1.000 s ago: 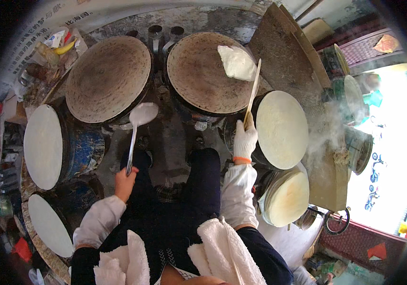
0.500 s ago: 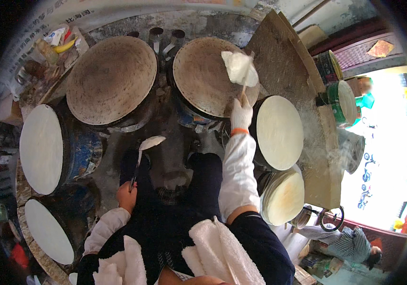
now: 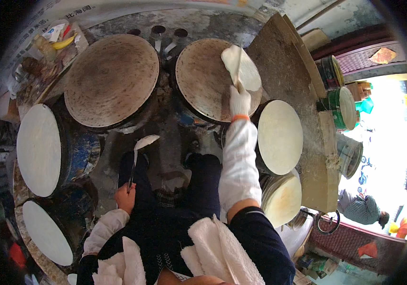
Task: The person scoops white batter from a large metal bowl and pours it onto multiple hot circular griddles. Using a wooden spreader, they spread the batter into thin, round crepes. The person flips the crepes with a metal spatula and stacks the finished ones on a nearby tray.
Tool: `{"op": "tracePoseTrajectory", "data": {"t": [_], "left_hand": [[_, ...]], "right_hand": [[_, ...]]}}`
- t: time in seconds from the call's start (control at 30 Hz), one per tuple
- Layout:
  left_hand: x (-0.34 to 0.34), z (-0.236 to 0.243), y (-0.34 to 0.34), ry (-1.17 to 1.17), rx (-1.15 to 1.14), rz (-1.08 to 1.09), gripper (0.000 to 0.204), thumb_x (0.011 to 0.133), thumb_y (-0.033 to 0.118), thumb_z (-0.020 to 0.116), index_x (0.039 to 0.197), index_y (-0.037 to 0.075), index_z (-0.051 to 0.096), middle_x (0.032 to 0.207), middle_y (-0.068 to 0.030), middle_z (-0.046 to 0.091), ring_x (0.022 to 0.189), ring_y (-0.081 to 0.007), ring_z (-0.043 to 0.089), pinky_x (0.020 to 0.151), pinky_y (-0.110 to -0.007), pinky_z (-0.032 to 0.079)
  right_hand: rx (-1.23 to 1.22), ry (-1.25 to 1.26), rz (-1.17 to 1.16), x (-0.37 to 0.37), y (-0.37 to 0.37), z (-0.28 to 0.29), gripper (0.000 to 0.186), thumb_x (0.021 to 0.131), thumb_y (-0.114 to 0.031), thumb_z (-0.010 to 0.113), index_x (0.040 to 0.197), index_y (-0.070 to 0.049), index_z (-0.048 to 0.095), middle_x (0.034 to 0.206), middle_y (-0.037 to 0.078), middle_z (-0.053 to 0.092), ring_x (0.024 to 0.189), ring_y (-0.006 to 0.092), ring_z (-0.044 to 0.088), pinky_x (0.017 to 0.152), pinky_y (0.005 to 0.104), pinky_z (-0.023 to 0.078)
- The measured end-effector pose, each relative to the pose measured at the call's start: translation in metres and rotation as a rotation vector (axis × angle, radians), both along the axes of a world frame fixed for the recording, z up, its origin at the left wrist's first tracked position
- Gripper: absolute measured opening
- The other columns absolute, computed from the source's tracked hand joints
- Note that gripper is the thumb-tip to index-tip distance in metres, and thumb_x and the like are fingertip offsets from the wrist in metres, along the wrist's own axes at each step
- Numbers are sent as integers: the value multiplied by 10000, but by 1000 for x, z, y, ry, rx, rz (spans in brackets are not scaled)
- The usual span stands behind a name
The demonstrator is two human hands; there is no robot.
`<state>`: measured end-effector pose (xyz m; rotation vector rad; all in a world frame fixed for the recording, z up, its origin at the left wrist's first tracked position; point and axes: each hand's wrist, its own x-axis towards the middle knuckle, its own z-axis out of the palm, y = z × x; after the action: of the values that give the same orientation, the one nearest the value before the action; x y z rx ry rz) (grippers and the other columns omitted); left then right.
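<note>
My left hand (image 3: pixel 125 197), low in the middle-left, grips the handle of a metal ladle (image 3: pixel 146 141) with pale batter in its bowl. My right hand (image 3: pixel 240 102), in a white glove, is closed on a pale flat stick (image 3: pixel 237 73) over the back right griddle (image 3: pixel 196 78). A white mass of batter or dough (image 3: pixel 247 69) lies against the stick on that griddle's right part. The back left griddle (image 3: pixel 110 80) shows a brown, speckled surface. Round griddles at left (image 3: pixel 38 151) and right (image 3: pixel 280 137) carry thin white layers.
A lower left griddle (image 3: pixel 46 232) is white; at lower right is a stack of pale rounds (image 3: pixel 279 204). A board (image 3: pixel 284 57) stands beside buckets (image 3: pixel 341 107). A cluttered shelf (image 3: pixel 53 50) is back left. A person (image 3: pixel 362 209) is in the bright doorway at right.
My right hand has moved up and left, and the white mass now sits flatter on the griddle. The ladle is lower and seen more side-on. The other person has come into view and moved toward the doorway.
</note>
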<state>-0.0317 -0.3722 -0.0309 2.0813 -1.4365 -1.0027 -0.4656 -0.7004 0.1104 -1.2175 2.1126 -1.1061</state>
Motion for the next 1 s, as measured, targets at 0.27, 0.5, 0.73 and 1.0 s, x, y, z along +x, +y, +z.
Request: {"op": "tracePoseTrajectory", "data": {"t": [0.27,0.5,0.73,1.0], "left_hand": [[-7,21,-10,-69,169,-34,194,936,222,657,1014,77,762,848,-159,717,757,-310,690,703,-425,528],[-12,14,-9,18,29,-10,207,936,203,643,1019,53,758,825,-150,714,730,-281,689,691,-415,526],[-21,16,-12,10,26,8,217,943,213,633,1004,43,753,778,-143,693,701,-290,674,674,-416,509],[-24,16,-13,-47,99,6,235,940,249,638,972,46,751,778,-155,701,720,-325,679,692,-431,523]], "right_hand": [[86,133,-50,6,76,-21,533,941,-243,574,1436,-49,531,1183,253,694,1120,377,673,945,411,508],[106,28,70,45,8,-6,503,942,-266,583,1418,-103,569,1185,267,684,1152,405,647,968,440,500],[-70,257,39,-75,44,-29,511,925,-205,618,1418,-83,566,1228,197,699,1084,329,697,931,392,532],[74,152,362,-109,-22,-27,438,956,-249,636,1324,-13,638,887,77,725,778,143,636,723,326,518]]}}
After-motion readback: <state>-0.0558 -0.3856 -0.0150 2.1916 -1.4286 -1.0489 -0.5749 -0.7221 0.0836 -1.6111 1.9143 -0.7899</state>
